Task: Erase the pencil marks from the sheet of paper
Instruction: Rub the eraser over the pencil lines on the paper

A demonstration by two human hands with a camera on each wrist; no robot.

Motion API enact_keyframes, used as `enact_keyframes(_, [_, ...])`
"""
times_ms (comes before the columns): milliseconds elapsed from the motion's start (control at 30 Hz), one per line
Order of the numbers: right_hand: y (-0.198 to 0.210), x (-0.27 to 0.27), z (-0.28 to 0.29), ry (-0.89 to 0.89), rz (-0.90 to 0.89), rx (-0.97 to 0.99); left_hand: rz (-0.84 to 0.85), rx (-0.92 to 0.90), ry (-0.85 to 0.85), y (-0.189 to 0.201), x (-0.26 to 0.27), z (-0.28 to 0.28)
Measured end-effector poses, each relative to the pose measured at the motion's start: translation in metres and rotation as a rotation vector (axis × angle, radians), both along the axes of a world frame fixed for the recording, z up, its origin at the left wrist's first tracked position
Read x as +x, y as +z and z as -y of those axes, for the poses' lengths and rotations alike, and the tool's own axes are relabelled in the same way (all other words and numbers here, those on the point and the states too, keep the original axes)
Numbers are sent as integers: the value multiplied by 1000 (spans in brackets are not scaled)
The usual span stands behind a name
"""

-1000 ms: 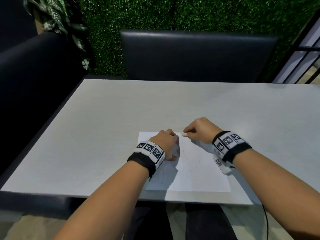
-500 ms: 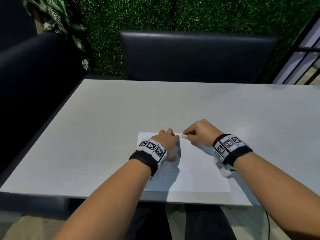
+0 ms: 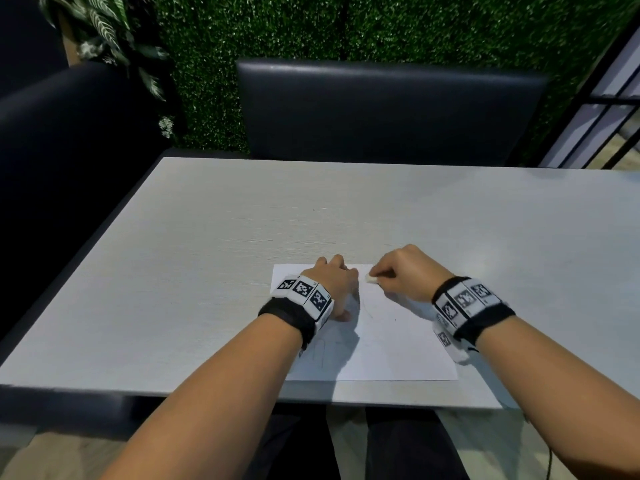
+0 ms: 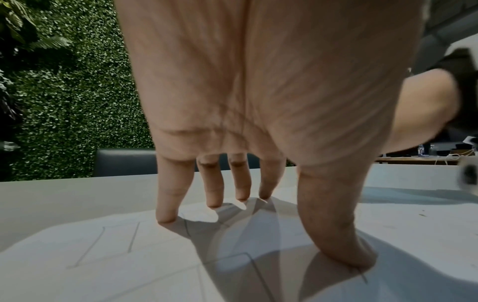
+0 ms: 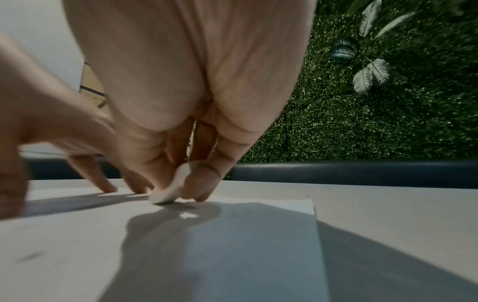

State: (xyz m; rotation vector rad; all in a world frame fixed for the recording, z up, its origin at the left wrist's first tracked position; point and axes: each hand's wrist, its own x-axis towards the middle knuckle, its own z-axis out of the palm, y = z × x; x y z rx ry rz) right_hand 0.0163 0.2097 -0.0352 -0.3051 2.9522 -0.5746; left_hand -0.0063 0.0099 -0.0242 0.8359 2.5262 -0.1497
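A white sheet of paper point(image 3: 391, 344) lies near the front edge of the grey table point(image 3: 207, 271). Faint pencil lines point(image 3: 320, 353) show on its near left part and appear closer in the left wrist view as pencil lines point(image 4: 111, 245). My left hand point(image 3: 337, 289) rests on the sheet's far left part. Its straight, spread fingertips point(image 4: 165, 216) and thumb press the paper point(image 4: 77, 275) down. My right hand point(image 3: 405, 271) pinches a small white eraser point(image 3: 371, 279) just right of the left hand. That eraser point(image 5: 168, 188) touches the paper point(image 5: 232, 245) close to its far edge.
A dark padded chair point(image 3: 381, 109) stands across the table and a dark bench point(image 3: 69, 150) runs along the left. An artificial hedge wall point(image 3: 415, 29) is behind them. The sheet's near edge lies close to the table's front edge point(image 3: 381, 396).
My right hand has drawn the eraser slightly toward me, from the sheet's far edge onto the paper. The left hand has stayed pressed in place.
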Motion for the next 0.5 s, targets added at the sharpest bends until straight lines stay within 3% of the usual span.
enact_keyframes(133, [-2,25,1,79,60,-34,17,-11,-14,2,-2,-1])
enact_keyframes(267, [4,-4,2,-14,-11,-13,8,-14,-33,2,-4,-1])
enact_keyframes(500, [-3,14,-2,17,34,-19,24,63,127,-1,-3,-13])
